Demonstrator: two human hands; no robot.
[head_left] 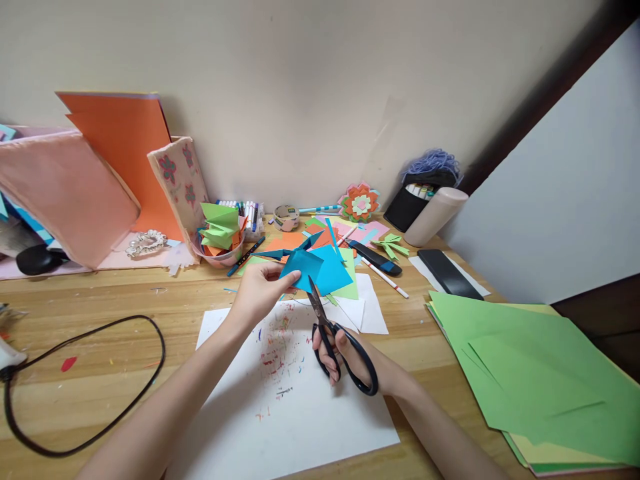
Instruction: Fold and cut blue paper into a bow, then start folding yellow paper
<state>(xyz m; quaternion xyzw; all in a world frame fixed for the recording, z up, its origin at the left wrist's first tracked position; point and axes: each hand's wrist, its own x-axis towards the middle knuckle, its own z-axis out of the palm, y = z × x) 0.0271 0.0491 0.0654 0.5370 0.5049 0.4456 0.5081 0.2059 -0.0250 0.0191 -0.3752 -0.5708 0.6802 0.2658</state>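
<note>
My left hand pinches a folded blue paper piece and holds it up above the table. My right hand grips black-handled scissors, fingers through the loops. The blades point up and touch the lower edge of the blue piece. Below both hands lies a white sheet marked with coloured scribbles. More blue paper lies just behind the held piece.
Green paper sheets are stacked at the right. A black cable loops at the left. Markers, a tape roll, a paper flower, a utility knife, a bowl of paper scraps and orange card line the back wall.
</note>
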